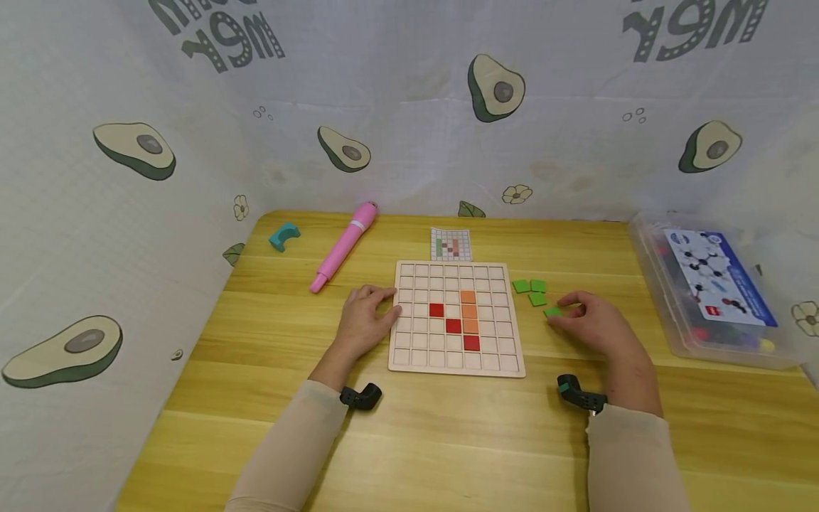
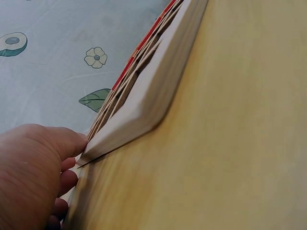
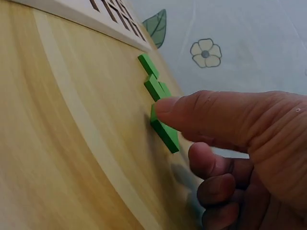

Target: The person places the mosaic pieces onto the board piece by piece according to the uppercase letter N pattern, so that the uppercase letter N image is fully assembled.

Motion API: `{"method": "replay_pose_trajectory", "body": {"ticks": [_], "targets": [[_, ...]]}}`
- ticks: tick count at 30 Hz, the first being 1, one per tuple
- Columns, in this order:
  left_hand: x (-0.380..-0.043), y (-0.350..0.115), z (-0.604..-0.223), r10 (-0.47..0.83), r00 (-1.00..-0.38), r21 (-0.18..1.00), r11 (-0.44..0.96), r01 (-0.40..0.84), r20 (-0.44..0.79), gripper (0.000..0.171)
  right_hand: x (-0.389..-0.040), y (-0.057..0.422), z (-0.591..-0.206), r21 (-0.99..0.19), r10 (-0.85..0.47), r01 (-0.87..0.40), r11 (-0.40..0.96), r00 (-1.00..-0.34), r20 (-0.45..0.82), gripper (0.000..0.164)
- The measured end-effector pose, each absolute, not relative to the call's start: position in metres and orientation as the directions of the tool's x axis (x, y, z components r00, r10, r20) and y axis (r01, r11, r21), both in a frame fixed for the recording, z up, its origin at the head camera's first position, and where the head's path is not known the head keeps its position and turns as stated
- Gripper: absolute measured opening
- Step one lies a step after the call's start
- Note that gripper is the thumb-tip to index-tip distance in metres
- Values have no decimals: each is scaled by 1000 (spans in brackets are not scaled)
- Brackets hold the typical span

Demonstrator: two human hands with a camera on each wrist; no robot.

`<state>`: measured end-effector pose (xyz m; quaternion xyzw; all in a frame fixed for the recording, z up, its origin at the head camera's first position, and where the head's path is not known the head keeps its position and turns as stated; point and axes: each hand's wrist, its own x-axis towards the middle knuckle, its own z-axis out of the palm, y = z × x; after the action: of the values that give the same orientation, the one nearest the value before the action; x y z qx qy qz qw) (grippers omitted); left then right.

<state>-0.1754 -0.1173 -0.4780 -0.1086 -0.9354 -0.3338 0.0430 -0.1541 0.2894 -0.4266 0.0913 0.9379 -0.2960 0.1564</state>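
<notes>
A square wooden grid board [image 1: 409, 359] lies on the table, with red tiles [image 1: 453, 326] and orange tiles [image 1: 469, 311] in some of its cells. My left hand [image 1: 365, 320] rests at the board's left side, thumb and index fingertips touching its edge; the left wrist view shows the thumb [image 2: 72, 141] against that edge. To the right of the board, my right hand [image 1: 591, 320] pinches a green square tile [image 3: 163, 130] between thumb and fingers, tilted in the right wrist view. Three more green tiles [image 1: 537, 299] lie between this hand and the board.
A small printed grid card [image 1: 451, 244] lies behind the board. Back left are a pink pen-shaped object [image 1: 345, 247] and a teal curved piece [image 1: 284, 236]. At the right stands a clear plastic box [image 1: 710, 291] with a label on its lid. A patterned cloth hangs behind the table.
</notes>
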Motion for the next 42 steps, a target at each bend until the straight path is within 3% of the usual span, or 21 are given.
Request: {"method": "replay_pose_trajectory", "body": {"ticks": [16, 42], "targets": [[-176, -117, -479, 176, -973, 616, 753, 231, 149, 42, -148, 292, -429, -555, -23, 152, 818, -955, -295, 44], [-175, -117, -480, 174, -972, 621, 748, 234, 157, 42, -149, 298, -437, -564, -25, 139, 814, -962, -273, 42]]}}
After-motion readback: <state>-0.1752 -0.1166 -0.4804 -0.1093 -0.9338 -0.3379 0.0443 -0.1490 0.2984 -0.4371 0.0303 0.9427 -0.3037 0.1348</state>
